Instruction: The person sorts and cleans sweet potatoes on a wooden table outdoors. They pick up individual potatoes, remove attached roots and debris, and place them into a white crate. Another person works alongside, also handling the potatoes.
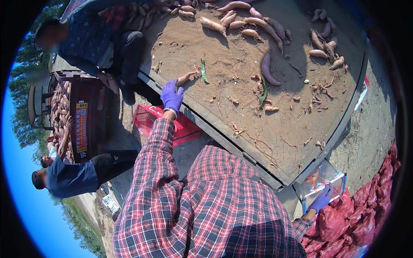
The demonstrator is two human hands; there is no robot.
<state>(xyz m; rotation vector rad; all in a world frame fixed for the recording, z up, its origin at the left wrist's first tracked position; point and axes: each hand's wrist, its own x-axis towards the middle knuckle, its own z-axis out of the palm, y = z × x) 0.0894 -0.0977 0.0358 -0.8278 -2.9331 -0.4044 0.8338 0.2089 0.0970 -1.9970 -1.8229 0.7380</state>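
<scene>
My left hand (172,96), in a purple glove, lies at the near edge of a soil-covered metal platform (219,96). Its fingers are spread, with the tips beside a small sweet potato (186,78); whether they touch it is unclear. Below that hand hangs a red mesh bag (187,129). On the far right, my right hand (321,198), also gloved in purple, is at the rim of a clear plastic container or bag (322,177) by the platform's corner; its grip cannot be made out. A long purple sweet potato (269,69) lies farther in, beside a green leaf (264,92).
More sweet potatoes (264,27) lie at the platform's far side, among loose roots. Filled red mesh bags (335,222) are piled at lower right. A person (90,42) is beside the platform at upper left. Other people stand by a vehicle loaded with sweet potatoes (61,106).
</scene>
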